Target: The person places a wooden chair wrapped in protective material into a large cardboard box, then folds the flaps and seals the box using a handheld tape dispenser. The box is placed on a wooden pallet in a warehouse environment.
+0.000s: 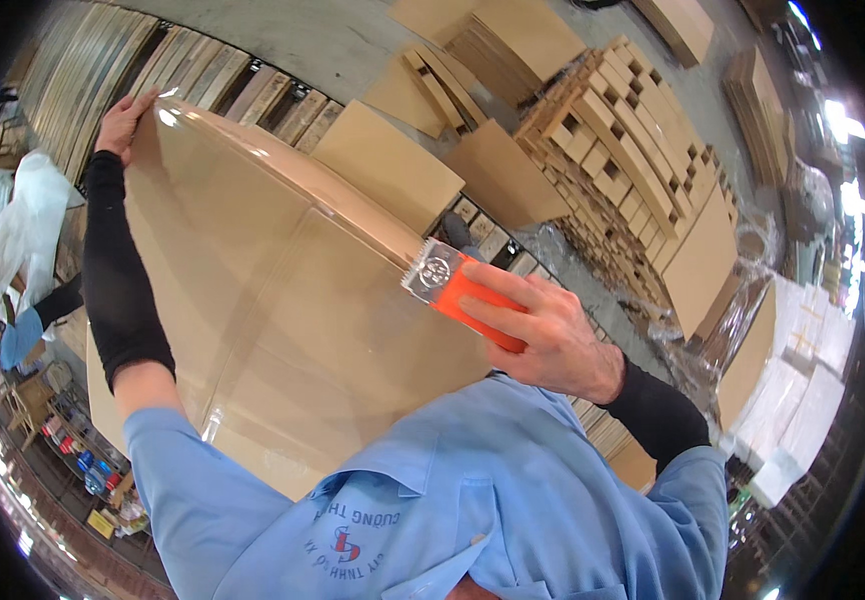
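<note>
A large brown cardboard box fills the space in front of my body, with glossy clear tape across its face. My left hand pinches the box's far left corner. In my right hand is an orange tape dispenser with a toothed cutting end, held at the right end of the box's far edge. A shiny strip of clear tape runs along that edge, between the left corner and the dispenser. Black sleeves cover both my forearms.
Wooden pallet slats lie beyond the box. Flat cardboard sheets and a tall stack of cardboard pieces stand ahead to the right. White wrapped bundles are at far right. White plastic hangs at left, near another person's blue sleeve.
</note>
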A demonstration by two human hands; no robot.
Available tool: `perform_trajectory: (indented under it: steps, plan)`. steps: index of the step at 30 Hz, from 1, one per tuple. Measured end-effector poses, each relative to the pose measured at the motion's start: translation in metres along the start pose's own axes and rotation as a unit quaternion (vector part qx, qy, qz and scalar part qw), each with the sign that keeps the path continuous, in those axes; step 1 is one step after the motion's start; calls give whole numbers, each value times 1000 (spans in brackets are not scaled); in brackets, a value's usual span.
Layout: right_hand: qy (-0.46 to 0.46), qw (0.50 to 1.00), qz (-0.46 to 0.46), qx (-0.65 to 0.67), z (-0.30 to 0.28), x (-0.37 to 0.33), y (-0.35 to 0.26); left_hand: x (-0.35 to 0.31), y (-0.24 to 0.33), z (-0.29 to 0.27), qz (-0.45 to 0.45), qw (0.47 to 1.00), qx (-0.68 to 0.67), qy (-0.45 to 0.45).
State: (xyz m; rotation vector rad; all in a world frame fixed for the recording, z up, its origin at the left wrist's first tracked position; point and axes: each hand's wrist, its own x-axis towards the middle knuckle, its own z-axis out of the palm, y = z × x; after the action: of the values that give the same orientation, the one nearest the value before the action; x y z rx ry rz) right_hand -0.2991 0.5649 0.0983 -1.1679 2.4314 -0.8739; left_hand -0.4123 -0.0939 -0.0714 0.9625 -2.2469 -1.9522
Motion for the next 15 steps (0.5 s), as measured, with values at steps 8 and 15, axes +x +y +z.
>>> perform_trajectory:
  steps: [8, 15]
  plan:
    - [-10, 998, 64, 10, -7, -112, 19, 26, -8, -28, -30, 997, -19, -70]
    - [-29, 994, 99, 34, -5, -170, 32, 46, -10, -54, -61, 996, 59, -25]
